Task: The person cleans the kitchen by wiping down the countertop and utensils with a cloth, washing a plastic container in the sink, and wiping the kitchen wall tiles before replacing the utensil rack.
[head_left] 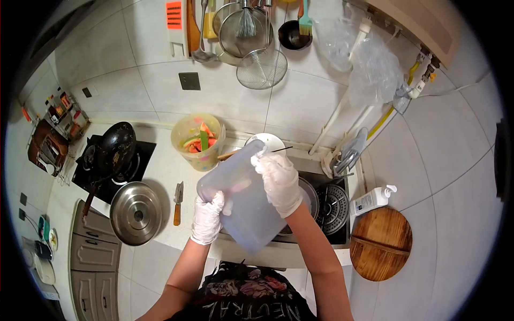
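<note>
In the head view, a translucent bluish-white plastic container (249, 214) is held tilted in front of me over the counter edge. My left hand (208, 219), in a thin white glove, is closed on its left side, with fingers partly seen through the plastic. My right hand (279, 181), gloved likewise, is closed at the container's upper right edge. Whether a cloth or only loose glove material lies at its fingertips, I cannot tell. Just behind the container are a white bowl (271, 141) and a thin dark stick.
A plastic bucket (184, 131) with fruit rinds stands behind. Left are a knife (178, 203), a steel pan or lid (126, 216) and a black wok (119, 144) on the stove. To the right: sink (345, 230), faucet (350, 152), pump bottle (372, 200) and wooden lid (381, 257).
</note>
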Tool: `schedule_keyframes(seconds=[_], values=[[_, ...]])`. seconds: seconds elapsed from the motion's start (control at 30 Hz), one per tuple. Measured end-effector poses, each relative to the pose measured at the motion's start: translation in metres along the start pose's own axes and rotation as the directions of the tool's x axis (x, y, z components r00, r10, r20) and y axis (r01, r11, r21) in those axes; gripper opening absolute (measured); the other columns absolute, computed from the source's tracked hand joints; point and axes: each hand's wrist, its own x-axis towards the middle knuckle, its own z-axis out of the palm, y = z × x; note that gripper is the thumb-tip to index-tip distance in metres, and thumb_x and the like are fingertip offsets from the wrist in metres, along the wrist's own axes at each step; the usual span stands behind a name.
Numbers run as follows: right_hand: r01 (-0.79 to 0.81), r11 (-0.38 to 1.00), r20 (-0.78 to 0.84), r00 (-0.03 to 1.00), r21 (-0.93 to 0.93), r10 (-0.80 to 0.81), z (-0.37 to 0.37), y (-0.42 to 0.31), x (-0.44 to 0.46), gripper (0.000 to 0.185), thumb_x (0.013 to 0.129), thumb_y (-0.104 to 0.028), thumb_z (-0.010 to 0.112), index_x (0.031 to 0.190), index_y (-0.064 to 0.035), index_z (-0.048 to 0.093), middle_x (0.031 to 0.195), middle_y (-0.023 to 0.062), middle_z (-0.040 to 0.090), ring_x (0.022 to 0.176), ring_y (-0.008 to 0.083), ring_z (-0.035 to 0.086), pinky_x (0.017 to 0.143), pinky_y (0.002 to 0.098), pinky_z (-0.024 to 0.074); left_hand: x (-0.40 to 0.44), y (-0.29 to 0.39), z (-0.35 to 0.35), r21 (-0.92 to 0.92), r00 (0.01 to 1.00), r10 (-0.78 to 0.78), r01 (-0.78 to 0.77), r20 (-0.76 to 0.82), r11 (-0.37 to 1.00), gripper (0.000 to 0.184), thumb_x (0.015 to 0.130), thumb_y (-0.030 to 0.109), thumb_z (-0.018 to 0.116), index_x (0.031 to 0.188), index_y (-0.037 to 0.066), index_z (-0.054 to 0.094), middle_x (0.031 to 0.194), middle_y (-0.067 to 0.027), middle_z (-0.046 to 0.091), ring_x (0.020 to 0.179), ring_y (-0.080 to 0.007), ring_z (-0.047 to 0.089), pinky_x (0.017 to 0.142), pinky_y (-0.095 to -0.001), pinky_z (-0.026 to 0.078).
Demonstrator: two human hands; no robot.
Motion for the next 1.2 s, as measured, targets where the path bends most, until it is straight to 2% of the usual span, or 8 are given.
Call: schedule_keyframes(seconds=[0.17,0.73,0.83,0.87,1.0,1.13,1.17,1.2], values=[[0.283,0.959,0.148,0.950,-0.028,-0.276,0.000,0.001,0.004,0.016,0.073,0.003,0.056,0.085,-0.0042,0.065,0.086,0.0081,0.062,0.079,0.0238,0.061,0.070,0.0312,0.0521,0.002,-0.004,-0.013,0.075,1.000,-0.011,0.010,0.010,0.997,0.031,0.088,0.026,0.060,0.112,0.008,0.052,0.093,0.0004,0.058,0.072,-0.0088,0.055,0.061,-0.0237,0.047],[0.208,0.977,0.172,0.962,0.035,-0.211,0.013,-0.007,-0.002,0.022,0.074,-0.002,0.054,0.090,-0.0111,0.065,0.091,0.0060,0.063,0.089,0.0239,0.059,0.086,0.0354,0.0467,0.009,-0.015,-0.006,0.036,0.996,-0.035,0.038,-0.085,0.999,0.021,0.090,0.022,0.057,0.105,0.008,0.054,0.073,-0.0001,0.056,0.057,-0.0092,0.051,0.053,-0.0231,0.043],[0.039,0.747,0.227,0.962,-0.664,0.152,-0.015,0.045,-0.007,0.034,0.074,-0.014,0.056,0.106,-0.0039,0.058,0.089,0.0082,0.062,0.083,0.0294,0.058,0.077,0.0398,0.0468,0.011,-0.011,-0.011,0.044,0.991,0.007,-0.001,-0.136,0.999,0.026,0.090,0.029,0.057,0.105,0.008,0.053,0.070,-0.0001,0.055,0.056,-0.0091,0.051,0.051,-0.0230,0.042],[0.059,0.686,0.069,0.998,-0.725,-0.012,-0.029,0.063,-0.010,0.032,0.078,-0.016,0.055,0.108,-0.0046,0.058,0.087,0.0073,0.061,0.080,0.0269,0.058,0.074,0.0373,0.0475,0.011,-0.003,-0.011,0.055,0.992,0.039,-0.032,-0.118,0.998,0.030,0.089,0.034,0.057,0.105,0.009,0.052,0.069,0.0001,0.055,0.055,-0.0088,0.050,0.050,-0.0228,0.042],[-0.273,0.960,-0.271,0.930,-0.058,0.248,-0.039,0.040,-0.003,0.022,0.086,-0.018,0.052,0.104,-0.0060,0.058,0.084,0.0061,0.061,0.078,0.0213,0.059,0.072,0.0311,0.0484,0.014,-0.006,-0.028,0.106,0.991,0.077,-0.065,-0.110,0.992,0.039,0.086,0.044,0.059,0.102,0.008,0.052,0.065,0.0002,0.054,0.052,-0.0087,0.049,0.047,-0.0230,0.041],[-0.414,0.317,0.050,0.670,0.853,0.741,-0.040,-0.023,0.013,0.017,0.093,-0.018,0.047,0.097,-0.0069,0.059,0.084,0.0057,0.060,0.079,0.0171,0.060,0.073,0.0263,0.0486,0.016,-0.008,-0.029,0.004,0.995,0.077,-0.077,-0.070,0.997,0.041,0.088,0.044,0.057,0.106,0.008,0.052,0.072,-0.0007,0.057,0.057,-0.0094,0.052,0.051,-0.0235,0.043],[-0.341,0.881,-0.129,0.908,0.327,0.399,-0.026,-0.014,0.000,0.017,0.089,-0.017,0.050,0.099,-0.0065,0.059,0.090,0.0082,0.061,0.084,0.0204,0.060,0.076,0.0294,0.0477,0.017,-0.011,-0.037,-0.022,0.998,0.056,-0.056,-0.014,0.998,0.039,0.089,0.041,0.055,0.108,0.007,0.051,0.076,-0.0005,0.057,0.061,-0.0096,0.053,0.054,-0.0239,0.045],[-0.150,0.988,-0.021,0.988,0.019,0.151,-0.010,-0.021,-0.005,0.020,0.085,-0.015,0.052,0.101,-0.0061,0.059,0.097,0.0107,0.060,0.089,0.0237,0.059,0.078,0.0324,0.0464,0.018,-0.012,-0.040,-0.046,0.998,0.036,-0.034,0.045,0.998,0.038,0.091,0.039,0.054,0.111,0.007,0.050,0.080,-0.0004,0.058,0.065,-0.0097,0.054,0.058,-0.0243,0.046]])
